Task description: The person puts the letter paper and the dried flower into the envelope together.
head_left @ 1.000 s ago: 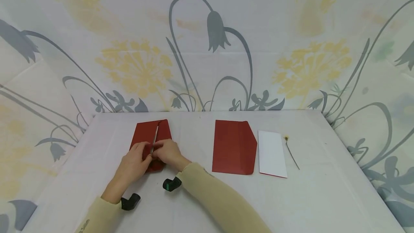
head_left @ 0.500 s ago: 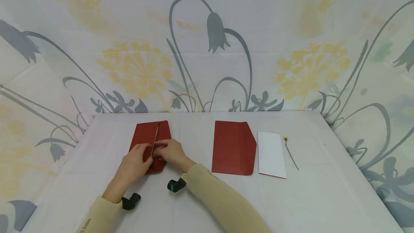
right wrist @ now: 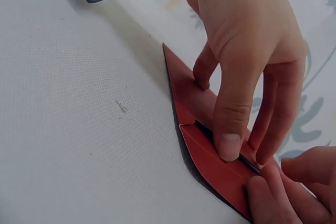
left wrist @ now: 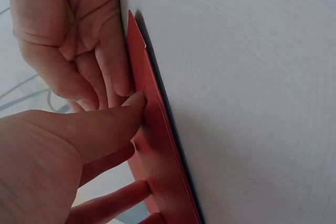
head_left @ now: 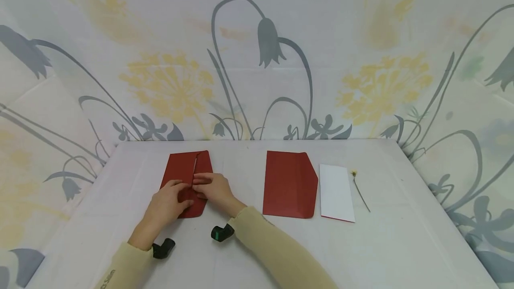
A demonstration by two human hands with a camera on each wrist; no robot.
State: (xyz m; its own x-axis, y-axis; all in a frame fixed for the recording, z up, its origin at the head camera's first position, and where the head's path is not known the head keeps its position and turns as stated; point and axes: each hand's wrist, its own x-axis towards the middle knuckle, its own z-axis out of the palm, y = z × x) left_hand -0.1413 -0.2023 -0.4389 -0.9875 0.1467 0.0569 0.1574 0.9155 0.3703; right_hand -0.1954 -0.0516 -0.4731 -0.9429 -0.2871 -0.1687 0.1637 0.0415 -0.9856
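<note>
White tablecloth (head_left: pixel 237 258): bears the work at left.
Red paper envelope (head_left: pixel 180 165): lies flat beneath both hands; likely light, thin, easily creased; best steadied flat by outer edges.
Long axis: runs away from the person, far end leaning slightly right.
Left hand (head_left: pixel 163 205): spread-fingered, touching the envelope.
Right hand (head_left: pixel 214 191): bent-fingered beside the slot; cannot tell whether pinching.
Flap (head_left: pixel 205 163): points right.
Slot (head_left: pixel 195 164): runs lengthwise, showing a pale sliver.

Red envelope (head_left: pixel 178 168), 8 o'clock in head view: smooth paper, mostly matt, soft sheen in left wrist view. Second red envelope (head_left: pixel 290 184), 5 o'clock: smooth matt paper. White card (head_left: pixel 337 193), 4 o'clock: smooth matt paper. Table (head_left: pixel 225 262): white cloth covering, fine weave, matt. Backdrop (head_left: pixel 241 75), 12 o'clock: printed cloth, matt, lightly creased. Sleeves (head_left: pixel 277 249): matt cloth. Wrist cameras (head_left: pixel 163 249): smooth, plastic-looking.
</note>
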